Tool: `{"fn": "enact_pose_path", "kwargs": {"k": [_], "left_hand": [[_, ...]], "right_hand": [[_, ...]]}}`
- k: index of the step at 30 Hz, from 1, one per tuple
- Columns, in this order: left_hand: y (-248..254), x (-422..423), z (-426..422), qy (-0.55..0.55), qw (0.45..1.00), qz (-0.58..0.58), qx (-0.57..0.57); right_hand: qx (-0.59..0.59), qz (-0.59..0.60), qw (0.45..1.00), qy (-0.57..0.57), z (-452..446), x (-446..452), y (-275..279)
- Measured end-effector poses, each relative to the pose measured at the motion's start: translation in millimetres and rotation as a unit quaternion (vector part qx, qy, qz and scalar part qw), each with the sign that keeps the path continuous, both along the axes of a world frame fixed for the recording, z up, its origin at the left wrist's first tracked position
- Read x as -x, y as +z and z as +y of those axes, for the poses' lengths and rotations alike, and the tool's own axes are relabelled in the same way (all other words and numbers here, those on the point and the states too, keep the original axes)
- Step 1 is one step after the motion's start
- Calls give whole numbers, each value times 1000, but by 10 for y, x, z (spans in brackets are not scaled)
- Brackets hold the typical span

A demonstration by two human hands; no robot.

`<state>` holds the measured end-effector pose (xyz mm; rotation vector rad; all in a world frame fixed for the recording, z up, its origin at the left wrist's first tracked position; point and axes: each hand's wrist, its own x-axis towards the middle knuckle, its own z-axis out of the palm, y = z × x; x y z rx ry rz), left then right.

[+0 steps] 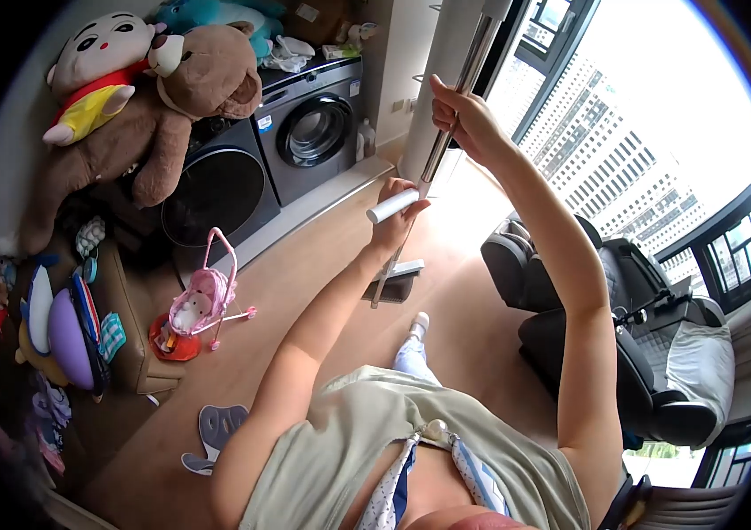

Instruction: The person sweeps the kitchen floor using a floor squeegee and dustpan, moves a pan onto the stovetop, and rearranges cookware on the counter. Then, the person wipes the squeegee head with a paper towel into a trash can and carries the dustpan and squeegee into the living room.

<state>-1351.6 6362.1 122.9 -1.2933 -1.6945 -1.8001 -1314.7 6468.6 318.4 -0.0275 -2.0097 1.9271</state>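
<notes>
A shiny metal pole (439, 157) runs slantwise from the top of the view down toward the floor. High on it, my right hand (473, 124) is closed round the shaft with the thumb pointing up. Lower down, my left hand (393, 228) is closed at the pole, beside a white cylinder (391, 206) that sticks out to the left. Whether that cylinder is fixed to the pole, I cannot tell. Below my left hand, a thin rod (380, 291) continues downward. Near it is a flat grey-and-white piece (396, 281); its join to the rod is unclear.
Two front-loading machines (314, 131) stand at the back left. A large brown teddy bear (128, 132) and a doll (102, 75) sit nearby. A pink toy stroller (208, 296) and grey slippers (219, 431) are on the floor. At right is a black massage chair (570, 353) by the windows.
</notes>
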Motion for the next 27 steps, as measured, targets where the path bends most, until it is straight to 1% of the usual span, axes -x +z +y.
{"fn": "enact_pose_path", "kwargs": {"k": [2, 3, 4, 5, 6, 7, 8, 10, 11, 12, 14, 15, 16, 17, 18, 19, 20, 21, 22, 23, 24, 26, 27], "left_hand": [[1, 363, 313, 26, 999, 25, 34], [-59, 583, 445, 54, 995, 34, 71], [-90, 754, 502, 57, 990, -33, 124], [-161, 975, 575, 64, 987, -79, 121], [-363, 1138, 608, 67, 981, -131, 123], [-586, 1259, 620, 84, 973, -176, 127], [-755, 1404, 546, 102, 962, -219, 128], [-1146, 1492, 284, 183, 932, -280, 139], [-1259, 1429, 126, 225, 901, -342, 145], [-1481, 1361, -60, 280, 876, -361, 158], [-1964, 1129, -408, 385, 807, -419, 159], [-2127, 973, -519, 430, 766, -459, 132], [-2538, 823, -727, 470, 728, -483, 121], [-2795, 678, -822, 541, 679, -482, 122], [-2862, 541, -834, 539, 616, -566, 99], [-2874, 508, -794, 532, 547, -642, 69], [-3074, 524, -753, 509, 532, -676, 15], [-3391, 519, -750, 485, 509, -710, -36], [-3544, 604, -699, 461, 487, -737, -88], [-3413, 854, -513, 403, 462, -783, -101], [-3315, 1160, -274, 423, 495, -756, -67], [-2958, 1654, 167, 462, 540, -703, 18], [-2769, 1887, 305, 464, 570, -677, 28]], "right_hand": [[-4, -1, 1000, -21, 443, 446, -68], [-3, 20, 1000, -9, 741, 723, -141], [14, 15, 1000, -11, 991, 920, -137], [30, 19, 999, -10, 1239, 1172, -72], [52, 18, 998, -13, 1480, 1406, -86], [106, 30, 994, 27, 1839, 1679, -122], [107, 35, 993, 29, 2092, 1962, -144], [102, 31, 994, 31, 2445, 2496, -126], [116, 15, 992, 46, 2578, 2729, -113], [96, 19, 994, 57, 2732, 2984, -148], [92, 12, 995, 41, 3030, 3497, -279], [102, 2, 989, 108, 3353, 3836, -428], [92, 3, 991, 96, 3467, 4036, -487], [68, 3, 992, 102, 3617, 4254, -565], [45, 2, 993, 108, 3782, 4459, -658], [66, -9, 989, 136, 3960, 4666, -750], [81, -22, 983, 166, 4170, 4895, -850], [64, -27, 981, 181, 4398, 5157, -988], [46, -62, 985, 157, 4437, 5271, -979], [40, -79, 984, 155, 4584, 5468, -1052], [35, -97, 983, 153, 4741, 5667, -1127], [27, -125, 981, 144, 4955, 5977, -1255], [26, -137, 979, 149, 5127, 6177, -1378]]}}
